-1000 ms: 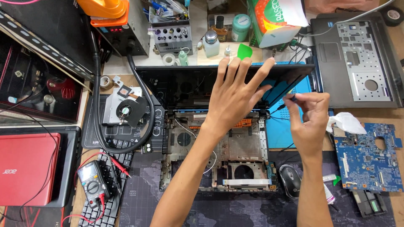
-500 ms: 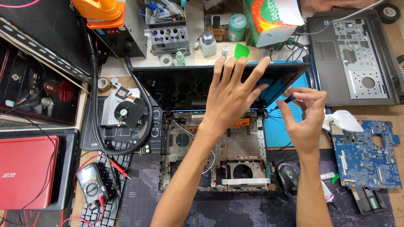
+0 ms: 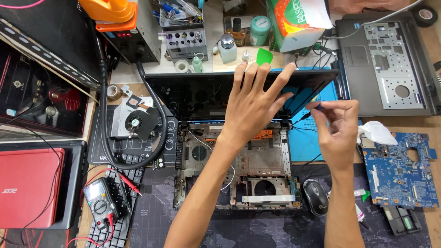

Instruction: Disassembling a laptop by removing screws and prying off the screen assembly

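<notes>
Two bare hands work over a stripped grey laptop base shell (image 3: 239, 170) that lies at the near middle of the bench, hinged to a dark glossy screen panel (image 3: 202, 94) tilted back on its far side. Judged from its bare frame, the shell is light and fairly stiff but brittle at the thin ribs; the panel is fragile and smooth, best supported flat across its face or gripped at the edges near the hinges. Left of the shell lies a silver cooling fan with heat sink (image 3: 133, 121). The left hand (image 3: 250, 108) is open, fingers spread, palm resting flat against the panel. The right hand (image 3: 337, 128), just right of the panel's corner, pinches a small dark slender tool or cable end (image 3: 317, 107) between thumb and forefinger; which one cannot be told. Further right lies a blue circuit board (image 3: 399, 170).
</notes>
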